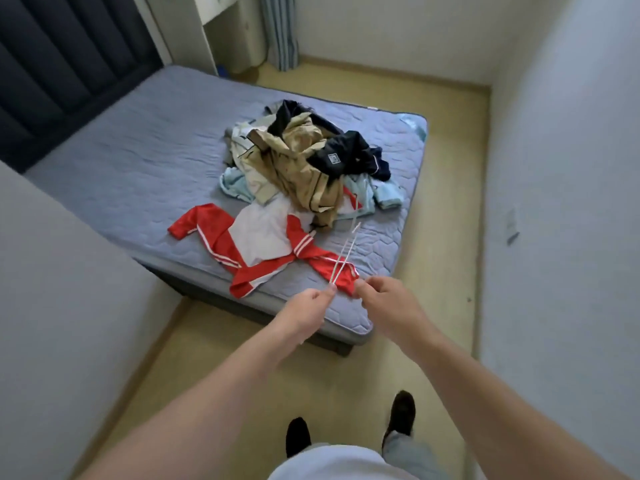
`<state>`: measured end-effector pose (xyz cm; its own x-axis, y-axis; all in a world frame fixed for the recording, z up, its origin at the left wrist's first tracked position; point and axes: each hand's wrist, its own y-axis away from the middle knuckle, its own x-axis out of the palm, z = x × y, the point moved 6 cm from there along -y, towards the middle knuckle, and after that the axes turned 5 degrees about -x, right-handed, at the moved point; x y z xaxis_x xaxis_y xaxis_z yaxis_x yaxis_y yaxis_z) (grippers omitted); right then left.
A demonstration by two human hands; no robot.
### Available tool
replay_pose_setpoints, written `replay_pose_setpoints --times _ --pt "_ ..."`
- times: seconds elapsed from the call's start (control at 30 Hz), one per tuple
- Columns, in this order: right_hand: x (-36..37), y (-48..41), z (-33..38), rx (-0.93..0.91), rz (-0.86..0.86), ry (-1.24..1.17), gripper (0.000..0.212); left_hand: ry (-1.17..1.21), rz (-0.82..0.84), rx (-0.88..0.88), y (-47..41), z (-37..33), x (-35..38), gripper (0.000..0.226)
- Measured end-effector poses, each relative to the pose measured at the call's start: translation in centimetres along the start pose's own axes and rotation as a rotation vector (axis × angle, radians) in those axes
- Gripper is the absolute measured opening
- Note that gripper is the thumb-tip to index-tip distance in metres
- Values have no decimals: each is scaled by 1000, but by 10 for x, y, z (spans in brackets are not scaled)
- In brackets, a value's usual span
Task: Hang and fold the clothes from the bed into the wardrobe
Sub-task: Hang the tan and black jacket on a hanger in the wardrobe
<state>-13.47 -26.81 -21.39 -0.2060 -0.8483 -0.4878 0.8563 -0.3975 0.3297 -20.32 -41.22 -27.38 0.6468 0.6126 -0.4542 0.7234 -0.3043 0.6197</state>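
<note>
Pinching thin hangers [343,254] in left hand [308,308], right hand [384,299] loosely curled beside; red jacket [221,244] just beyond, lower centre, long axis crosswise

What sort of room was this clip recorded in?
Most likely a small bedroom: a bed with a quilted grey cover and dark padded headboard, a clothes pile heaped on it, and a curtain in the far corner.

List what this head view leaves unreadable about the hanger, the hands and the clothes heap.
- Hanger: thin and motion-blurred, its hook cannot be made out.
- Right hand: grip on the hanger unclear, fingertips curl away.
- Left hand pinches the hanger's near end.
- Clothes heap: lower garments buried under the tan one.
- Wardrobe: outside the frame.
</note>
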Motion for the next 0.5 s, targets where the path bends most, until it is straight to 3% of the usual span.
replay_pose_setpoints --times 0.23,0.37,0.4,0.5 --pt "-105 -80 -44 30 -45 -57 20 -117 -94 92 -75 -103 71 59" --pt "-160 -127 -59 62 -21 -132 9 -156 -156 109 -98 -153 94 56" --pt "-172 -143 -60 66 -5 -151 11 -167 -170 116 -103 -166 97 62" --pt "-191 -181 -56 111 63 -305 45 -248 -235 150 -114 -194 98 79"
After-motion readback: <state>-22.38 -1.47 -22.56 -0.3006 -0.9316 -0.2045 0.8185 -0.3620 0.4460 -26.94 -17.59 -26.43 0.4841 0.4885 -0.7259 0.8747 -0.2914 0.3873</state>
